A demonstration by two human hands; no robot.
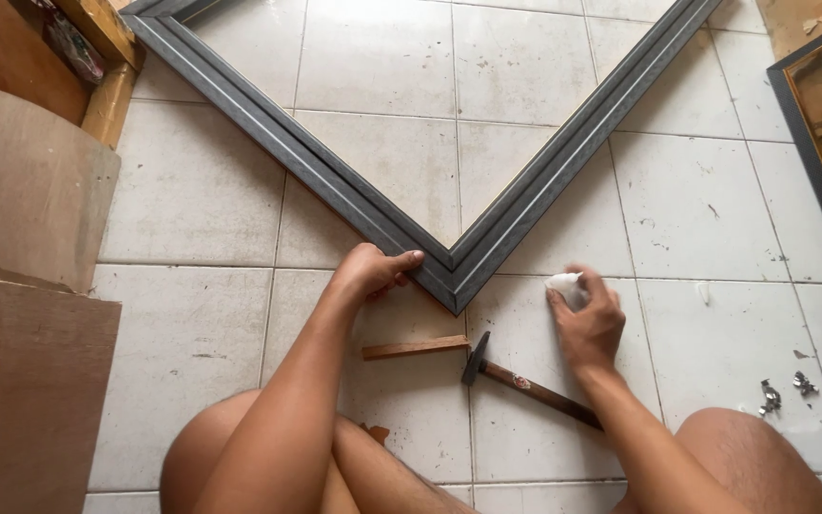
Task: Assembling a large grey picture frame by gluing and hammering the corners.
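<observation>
From above, your left hand [371,270] presses down on the grey frame [449,262] at its corner joint, steadying it on the tiled floor [192,209]. Your right hand [587,324] closes around a small white wad [564,288] just beside that corner. The hammer [525,381] and a wooden strip [416,347] lie unheld between your knees, within easy reach.

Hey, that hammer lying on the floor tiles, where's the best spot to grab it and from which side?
Probably the wooden handle of the hammer, past the middle toward its free end, coming from above with the right hand nearest it. It lies flat on the tile floor, the head pointing toward the wood strip, and the handle's far end runs under the right forearm.
</observation>
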